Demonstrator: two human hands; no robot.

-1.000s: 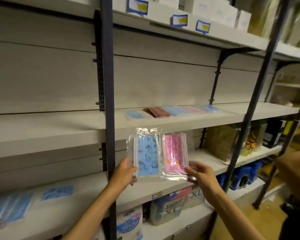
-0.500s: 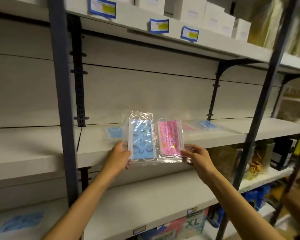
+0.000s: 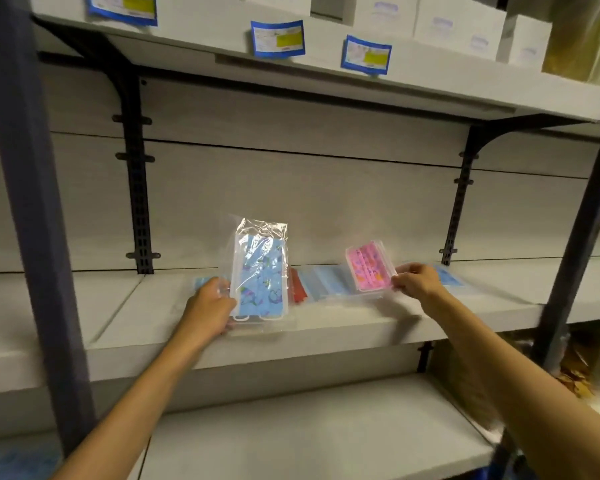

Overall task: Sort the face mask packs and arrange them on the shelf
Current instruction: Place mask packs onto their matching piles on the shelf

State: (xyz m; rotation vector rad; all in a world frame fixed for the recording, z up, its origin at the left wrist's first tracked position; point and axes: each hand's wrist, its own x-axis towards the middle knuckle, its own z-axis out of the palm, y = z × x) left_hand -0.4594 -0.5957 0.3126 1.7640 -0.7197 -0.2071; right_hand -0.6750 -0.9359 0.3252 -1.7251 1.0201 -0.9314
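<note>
My left hand (image 3: 210, 306) grips the lower left edge of a clear pack of blue patterned face masks (image 3: 260, 278), held upright over the front of the middle shelf (image 3: 326, 327). My right hand (image 3: 418, 282) pinches the right edge of a pink patterned mask pack (image 3: 369, 270), held tilted above the shelf. Behind them, lying flat on the shelf, are a red pack (image 3: 297, 289), plain blue packs (image 3: 326, 284), and another blue pack (image 3: 447, 277) partly hidden by my right hand. A blue pack corner (image 3: 201, 282) shows behind my left hand.
A dark steel upright (image 3: 35, 220) stands at the left and another (image 3: 582, 244) at the right. The upper shelf (image 3: 326, 74) carries white boxes and blue price labels. A lower shelf (image 3: 309, 427) lies below. Brown bagged goods (image 3: 575, 368) sit at lower right.
The two packs, held side by side before, have parted: my right hand carried the pink pack to the right and over the shelf, my left hand brought the blue pack to the shelf front. The view moved closer.
</note>
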